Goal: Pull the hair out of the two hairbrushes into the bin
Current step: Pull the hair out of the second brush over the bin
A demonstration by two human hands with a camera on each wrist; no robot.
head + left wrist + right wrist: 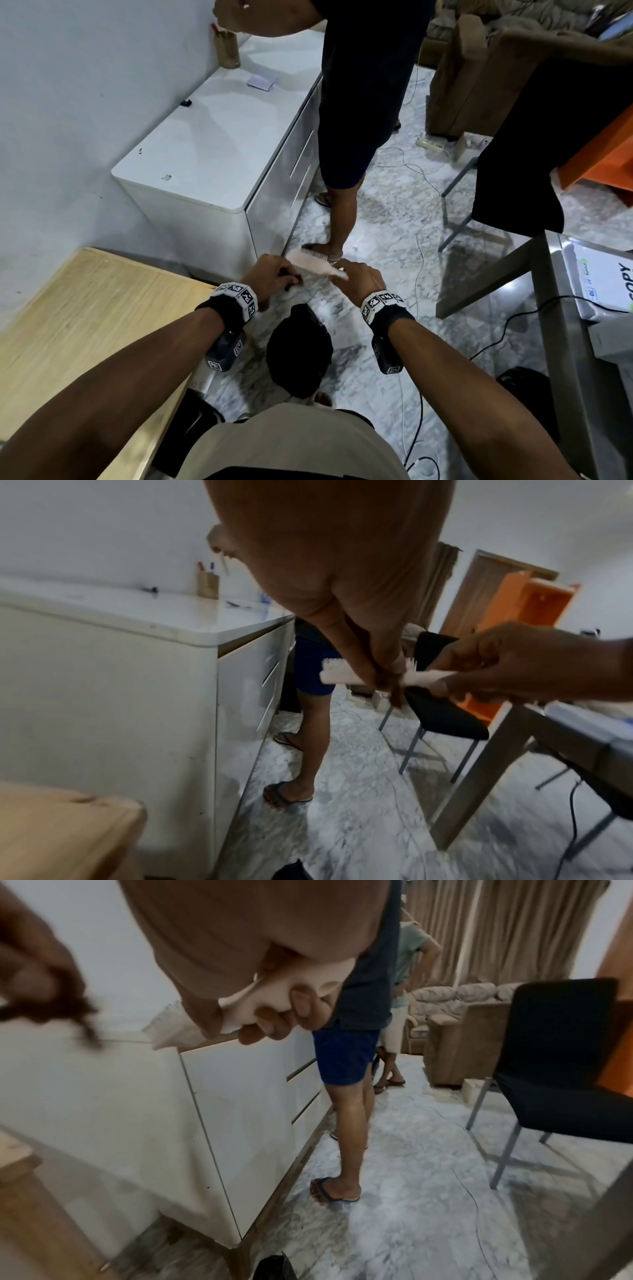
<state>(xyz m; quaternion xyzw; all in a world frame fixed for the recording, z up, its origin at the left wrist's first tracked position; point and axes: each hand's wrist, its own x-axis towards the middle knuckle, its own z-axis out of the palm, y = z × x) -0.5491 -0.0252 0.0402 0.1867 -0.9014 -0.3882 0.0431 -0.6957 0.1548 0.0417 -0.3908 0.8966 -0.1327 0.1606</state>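
— What is held by the right hand [359, 279]?

— A pale pink plastic hairbrush with white bristles [313, 262] is gripped at its handle; in the right wrist view the fingers [274, 1023] are seen curled round the pale handle. The brush is held level above the grey-white marbled floor [383, 219], its head pointing away to the left.

— And the left hand [274, 275]?

— It is placed against the bristle side of the brush. A dark brown tuft of hair [394, 693] is pinched between its fingertips, hanging just below the brush body in the left wrist view. Whether the tuft is fully free of the bristles cannot be told.

— Where is the bin?

— A bin lined with a black plastic bag [301, 349] is seen on the floor, below both hands and nearer the body.

— What else is shown?

— A white low cabinet with drawers [212, 144] is set against the wall, with a light wooden tabletop [85, 325] to the left. A second person in dark blue shorts [356, 120] is standing beside the cabinet, and a black chair with grey metal legs [561, 1069] is seen on the right.
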